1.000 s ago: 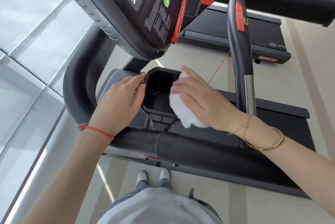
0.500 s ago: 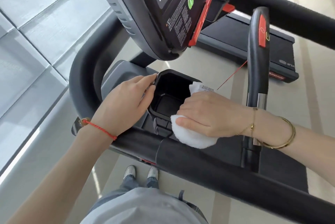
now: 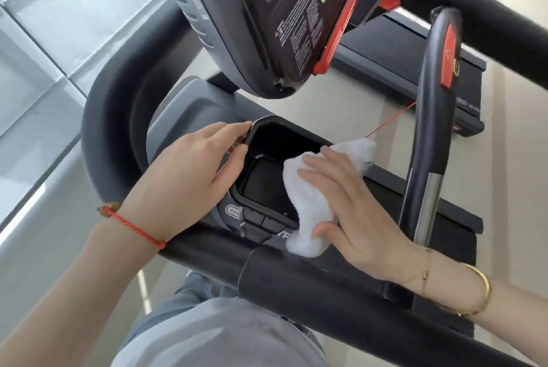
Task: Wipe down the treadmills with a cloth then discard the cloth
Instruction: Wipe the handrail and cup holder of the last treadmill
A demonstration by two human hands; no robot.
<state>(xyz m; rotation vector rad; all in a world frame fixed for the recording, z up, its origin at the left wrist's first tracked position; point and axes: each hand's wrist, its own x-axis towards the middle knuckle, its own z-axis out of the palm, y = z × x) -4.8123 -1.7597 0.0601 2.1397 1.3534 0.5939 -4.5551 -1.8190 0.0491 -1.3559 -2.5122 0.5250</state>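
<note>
Now white fluffy cloth (image 3: 308, 185), crumpled, under right hand (image 3: 353, 206)

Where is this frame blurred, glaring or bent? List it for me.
Head view: bright daylight washes out the white cloth under the right hand, so its folds barely show; the padded bar at top right is smeared; the wide lens bows the curved handrail; the left hand and the cup holder are sharp, with soft shadows.
</note>
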